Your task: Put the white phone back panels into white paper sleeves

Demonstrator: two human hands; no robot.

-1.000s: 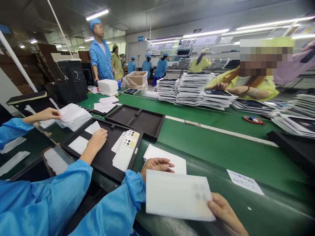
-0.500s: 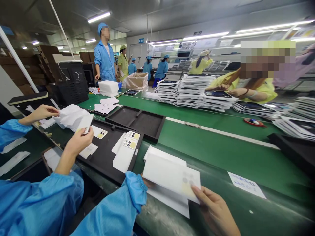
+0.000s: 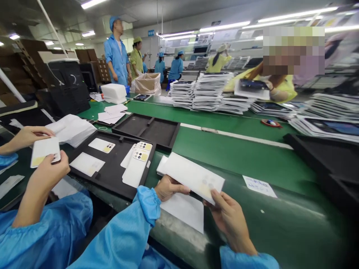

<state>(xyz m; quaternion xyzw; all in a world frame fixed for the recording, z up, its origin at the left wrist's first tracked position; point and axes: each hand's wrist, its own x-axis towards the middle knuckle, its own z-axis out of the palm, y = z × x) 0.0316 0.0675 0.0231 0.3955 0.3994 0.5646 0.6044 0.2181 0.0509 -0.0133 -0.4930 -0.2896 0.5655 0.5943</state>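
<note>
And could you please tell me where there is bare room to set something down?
The green table is bare between the white strip, the paper note and the black tray at right. It is crowded at left, where another tray holds white phone backs, and in front, where the right hand holds a white sleeve beside the left hand.

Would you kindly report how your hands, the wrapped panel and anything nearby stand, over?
Right hand pinching wrapped panel at its camera-marked end. Left hand at panel's lower edge, grip unclear. White sheet below; black tray to the left.
</note>
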